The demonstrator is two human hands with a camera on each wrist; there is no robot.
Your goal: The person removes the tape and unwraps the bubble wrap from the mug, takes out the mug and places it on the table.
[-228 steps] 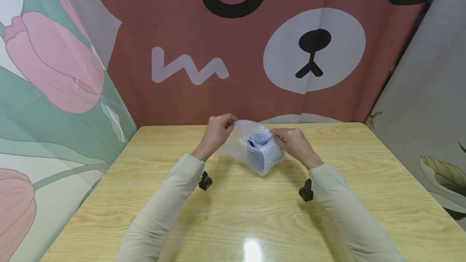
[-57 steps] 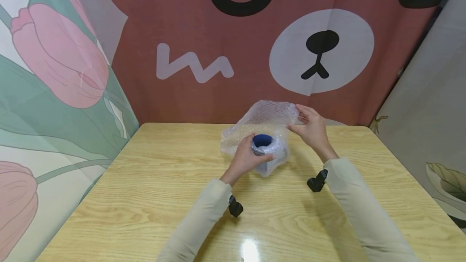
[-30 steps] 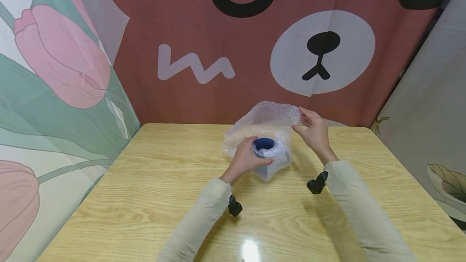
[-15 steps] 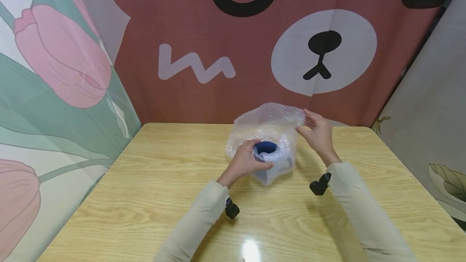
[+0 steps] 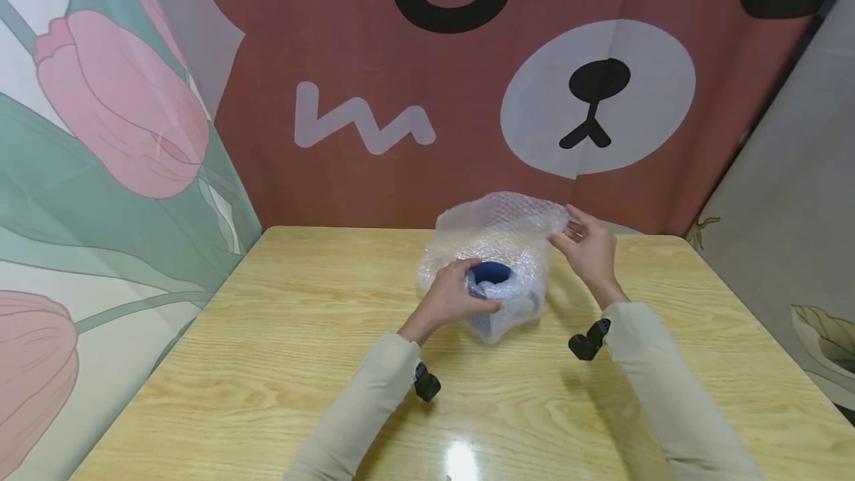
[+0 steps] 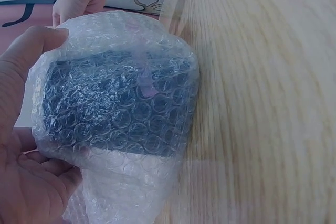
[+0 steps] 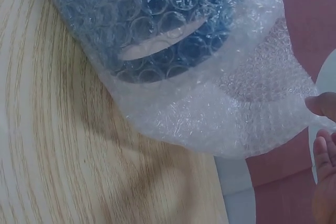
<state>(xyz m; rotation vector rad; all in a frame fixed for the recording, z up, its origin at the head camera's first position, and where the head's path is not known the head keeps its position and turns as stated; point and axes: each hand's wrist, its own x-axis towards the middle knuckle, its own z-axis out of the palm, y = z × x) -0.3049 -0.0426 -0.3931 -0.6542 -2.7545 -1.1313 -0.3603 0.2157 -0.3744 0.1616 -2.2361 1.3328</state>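
Observation:
A blue round-rimmed object (image 5: 493, 272) sits inside clear bubble wrap (image 5: 497, 221) towards the back of the table. Its dark blue opening faces up, while the wrap covers its sides. My left hand (image 5: 449, 295) grips the wrapped object from the left, thumb in front and fingers at the rim. Behind and to the right, my right hand (image 5: 591, 249) pinches the corner of the raised bubble-wrap flap. In the left wrist view, a strip of pinkish tape (image 6: 146, 74) shows on the wrap over the blue side. Through the film in the right wrist view, a pale curved band (image 7: 163, 40) crosses the blue.
The wooden table (image 5: 280, 362) stretches around the bundle on all sides. Its back edge meets a brown curtain (image 5: 374, 191) with a bear face. A floral curtain (image 5: 127, 110) hangs on the left and a pale one (image 5: 788, 169) on the right.
Since the earliest frame, my left hand has left the wrap's edge for the wrapped object, and the blue opening now shows. My right hand has raised the flap and lately drifted slightly right and down.

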